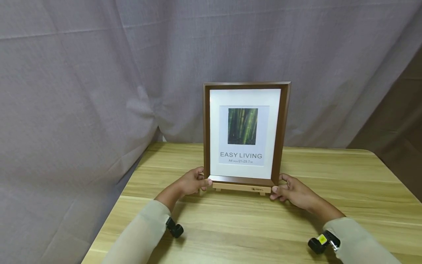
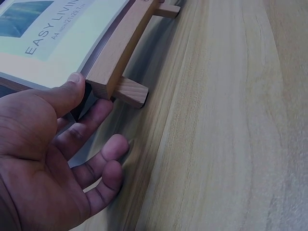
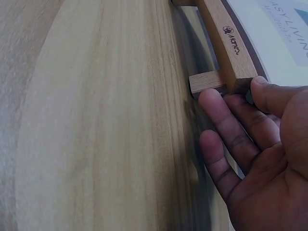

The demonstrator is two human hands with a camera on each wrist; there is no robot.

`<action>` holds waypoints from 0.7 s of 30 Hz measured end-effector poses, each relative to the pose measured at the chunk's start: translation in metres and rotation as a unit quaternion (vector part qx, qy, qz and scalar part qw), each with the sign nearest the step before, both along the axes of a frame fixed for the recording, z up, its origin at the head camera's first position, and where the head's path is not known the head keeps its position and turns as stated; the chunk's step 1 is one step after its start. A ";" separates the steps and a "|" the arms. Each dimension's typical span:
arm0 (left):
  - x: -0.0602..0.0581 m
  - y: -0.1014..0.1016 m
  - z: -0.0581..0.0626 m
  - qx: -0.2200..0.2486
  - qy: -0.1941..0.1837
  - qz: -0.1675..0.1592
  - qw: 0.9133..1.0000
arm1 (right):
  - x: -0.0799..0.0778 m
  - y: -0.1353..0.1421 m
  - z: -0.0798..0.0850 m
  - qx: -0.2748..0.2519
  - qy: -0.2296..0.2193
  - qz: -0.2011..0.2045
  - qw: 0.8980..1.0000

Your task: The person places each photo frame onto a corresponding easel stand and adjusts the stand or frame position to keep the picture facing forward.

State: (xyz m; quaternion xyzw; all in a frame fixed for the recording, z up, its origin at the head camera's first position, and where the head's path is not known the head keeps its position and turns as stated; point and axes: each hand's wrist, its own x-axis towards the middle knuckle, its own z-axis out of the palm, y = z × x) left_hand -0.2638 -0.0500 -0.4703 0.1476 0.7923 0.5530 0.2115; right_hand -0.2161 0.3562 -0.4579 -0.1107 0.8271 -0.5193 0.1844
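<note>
A brown picture frame point(image 1: 207, 128) stands nearly upright on a small wooden easel point(image 1: 242, 188). Behind its glass is a white sheet point(image 1: 245, 171) with a bamboo picture and the words "EASY LIVING". My left hand point(image 1: 191, 182) pinches the frame's lower left corner, thumb on the front, while its outer fingers curl loosely below, as the left wrist view shows. At the lower right corner my right hand point(image 1: 295, 192) holds the frame likewise, thumb by the end of the easel's ledge point(image 3: 228, 45). Short easel feet point(image 2: 131, 91) stick out toward me.
A wood-grain table point(image 1: 237, 227) lies under everything. Grey cloth point(image 1: 132, 66) hangs behind the table and along its left side, with darker brown fabric point(image 1: 395, 121) at the right. Black camera mounts point(image 1: 174, 228) sit on both sleeved wrists.
</note>
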 end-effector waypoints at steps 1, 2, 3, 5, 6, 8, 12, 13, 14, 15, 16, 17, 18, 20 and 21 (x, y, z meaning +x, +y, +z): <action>0.000 0.000 0.000 -0.001 0.000 0.001 1.000 | 0.000 0.000 0.000 0.001 0.000 0.000 1.000; 0.000 -0.001 -0.001 -0.002 -0.001 0.002 1.000 | 0.000 -0.001 0.000 0.004 0.002 0.000 1.000; 0.000 -0.001 -0.001 -0.002 -0.002 0.002 1.000 | 0.000 -0.001 0.000 0.007 0.003 0.000 1.000; 0.001 -0.001 0.000 -0.005 -0.003 0.004 1.000 | 0.001 -0.001 0.001 0.017 0.007 -0.001 1.000; 0.002 0.000 0.000 -0.005 -0.004 0.006 1.000 | 0.002 -0.001 0.002 0.023 0.010 -0.003 1.000; 0.003 0.001 0.000 -0.009 -0.006 0.012 1.000 | 0.003 -0.001 0.003 0.034 0.019 -0.006 0.999; 0.005 0.004 0.000 -0.013 -0.009 0.021 1.000 | 0.005 0.000 0.002 0.037 0.046 -0.008 0.998; 0.006 0.004 0.000 -0.014 -0.008 0.021 1.000 | 0.005 0.000 0.001 0.037 0.053 -0.009 0.998; 0.006 0.005 0.001 -0.013 -0.008 0.021 1.000 | 0.005 0.000 0.000 0.035 0.061 -0.009 0.997; 0.007 0.005 0.001 -0.011 -0.008 0.019 1.000 | 0.006 0.000 0.000 0.034 0.069 -0.010 0.997; 0.007 0.005 0.001 -0.010 -0.008 0.018 1.000 | 0.007 0.000 0.000 0.034 0.075 -0.011 0.997; 0.007 0.004 0.001 -0.009 -0.006 0.016 1.000 | 0.007 0.000 -0.001 0.034 0.082 -0.011 0.996; 0.006 0.004 0.001 -0.007 -0.005 0.013 1.000 | 0.008 0.000 0.000 0.038 0.085 -0.013 0.996; 0.006 0.001 0.001 -0.006 0.000 0.008 1.000 | 0.011 0.000 0.001 0.055 0.094 -0.012 0.994; 0.006 -0.001 0.001 -0.007 0.005 0.004 1.000 | 0.012 -0.001 0.003 0.073 0.103 -0.012 0.992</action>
